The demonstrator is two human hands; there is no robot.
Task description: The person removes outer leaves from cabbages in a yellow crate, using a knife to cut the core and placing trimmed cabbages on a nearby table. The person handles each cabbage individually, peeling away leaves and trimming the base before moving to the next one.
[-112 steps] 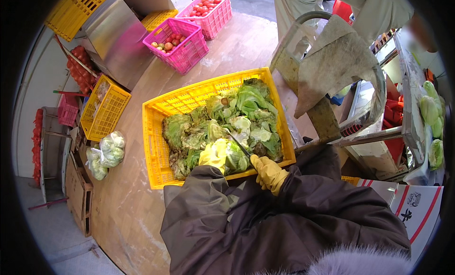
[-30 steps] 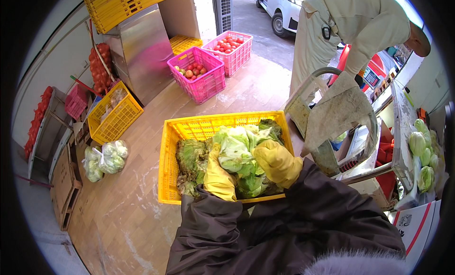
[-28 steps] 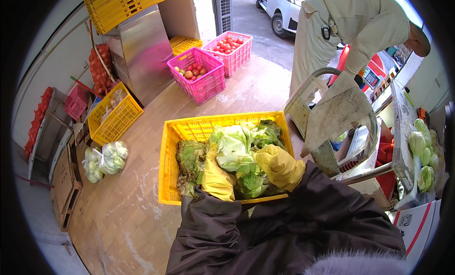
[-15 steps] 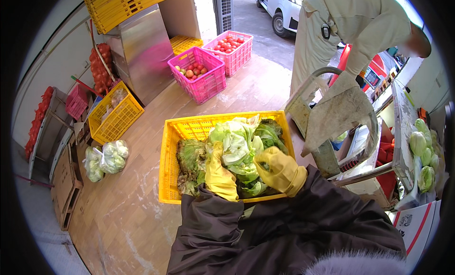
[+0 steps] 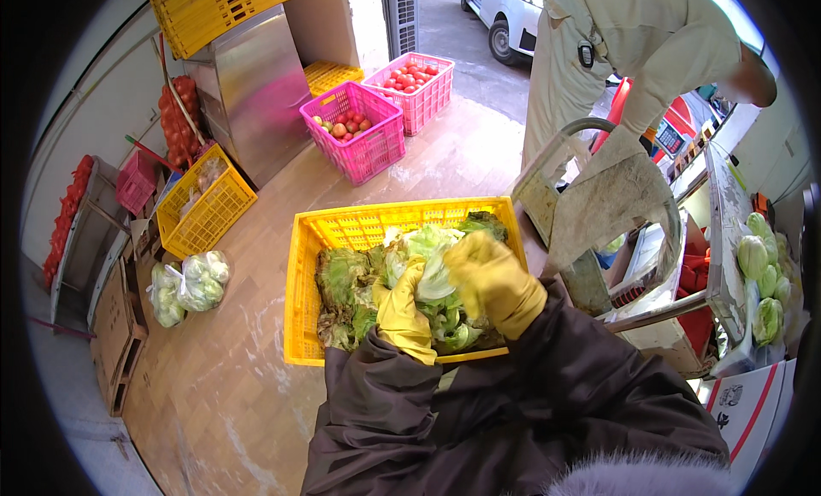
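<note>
Left hand (image 5: 404, 316), yellow glove: fingers curled up against the near-left side of a pale lettuce (image 5: 430, 250), its grip closed around that side, far fingers partly lost among the leaves. Right hand (image 5: 492, 282), matching glove: raised at the lettuce's right side, fingers bent in, blurred. Cannot tell whether its grip pinches a leaf edge or anything else.

Key relation: lettuce lies between the two grips, just beyond the left fingertips and to the left of the right hand. Left is the nearer, in contact; whether the right touches, unclear. Lettuce roughly round, partly covered; no long axis readable.

Lettuce sits in a yellow crate (image 5: 293, 312), long axis across the body, left to right beneath both hands. Left of the left grip, in the crate: browned, wilted leaves (image 5: 342, 278). Below and between the grips: looser green leaves (image 5: 453, 323).

Beyond the grips, ahead and left: pink crate (image 5: 359, 154) of tomatoes. Well left: bagged green vegetables (image 5: 205, 284). Right of the right grip: grey cloth (image 5: 607, 214) over a frame.
</note>
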